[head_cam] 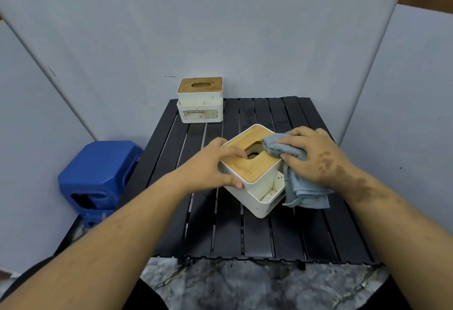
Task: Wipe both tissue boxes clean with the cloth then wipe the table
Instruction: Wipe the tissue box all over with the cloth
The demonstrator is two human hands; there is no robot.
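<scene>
A white tissue box with a wooden lid (250,170) stands turned at an angle in the middle of the black slatted table (220,231). My left hand (210,165) grips its left side, thumb on the front corner and fingers over the lid by the slot. My right hand (316,155) presses a grey-blue cloth (301,187) onto the lid's right end; the cloth hangs down over the box's right side. A second white tissue box with a wooden lid (200,100), stained and speckled, stands at the table's far left corner.
A blue plastic stool (98,174) stands on the floor left of the table. Grey panels wall in the table at the back and both sides. A marbled floor (257,285) shows below the table's near edge.
</scene>
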